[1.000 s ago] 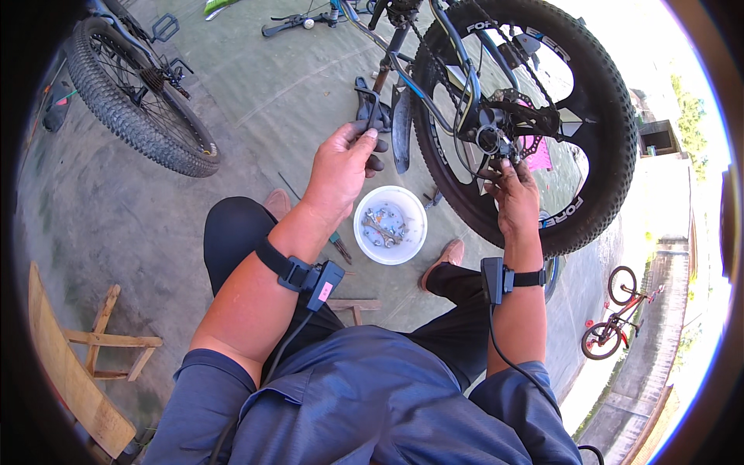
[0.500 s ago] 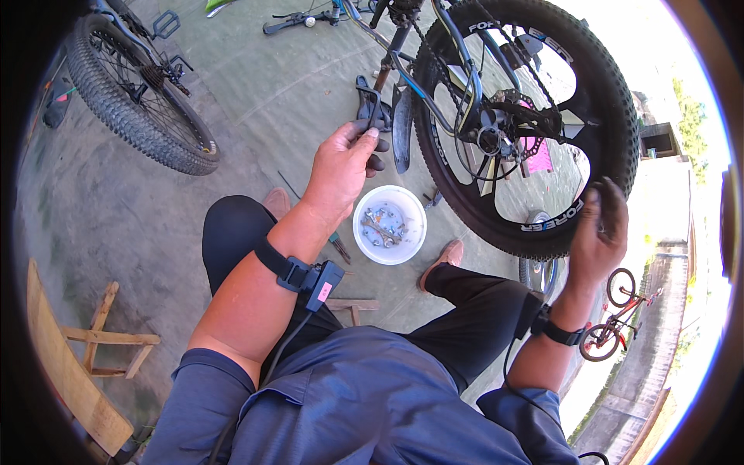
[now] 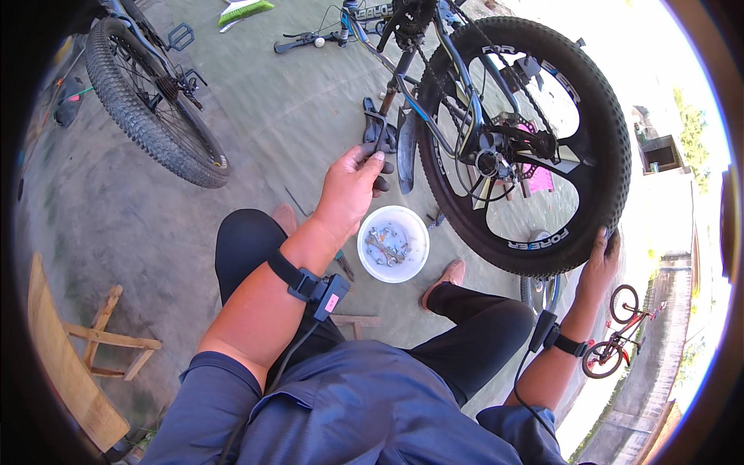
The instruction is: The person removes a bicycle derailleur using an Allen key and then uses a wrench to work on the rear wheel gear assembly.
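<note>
My left hand pinches a thin black L-shaped hex key between thumb and fingers. It is held above the floor, left of a large bicycle wheel with a black spoked rim. The fat knobbly tyre has my right hand on its lower right edge, thumb and fingers closed against the tread; some of the fingers are partly hidden. The wheel sits in a dark bicycle frame with blue parts, with chain, brake disc and hub showing. Below my left hand stands a white bucket with wrenches and small metal parts.
Another bicycle's wheel is at the upper left. A wooden stool or trestle stands lower left. A black saddle and mudguard are beside the frame. A green-bristled brush lies at the top; a red bicycle is far right.
My right hand has gone from beside the tyre onto its lower edge. The wheel has turned slightly clockwise. My left hand keeps the hex key; the whole view has shifted a little.
</note>
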Available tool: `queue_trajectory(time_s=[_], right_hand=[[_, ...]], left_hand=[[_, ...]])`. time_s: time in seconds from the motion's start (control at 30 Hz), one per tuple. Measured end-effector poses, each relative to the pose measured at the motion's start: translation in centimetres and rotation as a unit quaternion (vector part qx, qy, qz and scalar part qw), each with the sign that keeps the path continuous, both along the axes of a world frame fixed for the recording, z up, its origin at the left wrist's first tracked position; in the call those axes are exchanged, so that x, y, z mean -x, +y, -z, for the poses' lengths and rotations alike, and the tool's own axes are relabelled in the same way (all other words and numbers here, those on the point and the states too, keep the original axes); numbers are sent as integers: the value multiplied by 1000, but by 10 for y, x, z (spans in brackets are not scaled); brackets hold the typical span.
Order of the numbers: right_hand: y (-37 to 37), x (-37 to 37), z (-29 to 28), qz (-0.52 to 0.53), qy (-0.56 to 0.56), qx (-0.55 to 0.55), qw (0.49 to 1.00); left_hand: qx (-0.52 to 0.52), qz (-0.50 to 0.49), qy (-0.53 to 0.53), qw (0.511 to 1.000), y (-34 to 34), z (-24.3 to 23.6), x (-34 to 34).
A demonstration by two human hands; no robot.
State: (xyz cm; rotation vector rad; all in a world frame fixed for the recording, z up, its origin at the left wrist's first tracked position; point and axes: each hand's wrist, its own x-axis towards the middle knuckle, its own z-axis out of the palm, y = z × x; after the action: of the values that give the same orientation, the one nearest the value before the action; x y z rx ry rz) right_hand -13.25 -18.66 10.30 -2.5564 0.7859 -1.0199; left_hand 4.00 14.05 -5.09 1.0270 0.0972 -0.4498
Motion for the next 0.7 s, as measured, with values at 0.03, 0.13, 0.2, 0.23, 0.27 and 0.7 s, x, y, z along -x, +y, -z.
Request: queue_trajectory(time_s=[0.03, 0.13, 0.2, 0.23, 0.27, 0.7], right_hand=[[2, 7, 7, -14, -9, -21, 1000], [-2, 40, 31, -20, 23, -106, 994], [1, 57, 53, -34, 18, -181, 983], [-1, 65, 65, -31, 20, -220, 975], [-5, 72, 75, -24, 80, -255, 963], [-36, 73, 114, -97, 38, -375, 921]], left_hand=[[-2, -2, 0, 1000, 1, 0, 0], [-1, 1, 4, 1000, -1, 0, 0], [1, 1, 0, 1000, -1, 1, 0], [3, 2, -3, 1000, -1, 1, 1], [-1, 1, -1, 1000, 0, 0, 1], [-9, 6, -12, 1000, -9, 3, 0]])
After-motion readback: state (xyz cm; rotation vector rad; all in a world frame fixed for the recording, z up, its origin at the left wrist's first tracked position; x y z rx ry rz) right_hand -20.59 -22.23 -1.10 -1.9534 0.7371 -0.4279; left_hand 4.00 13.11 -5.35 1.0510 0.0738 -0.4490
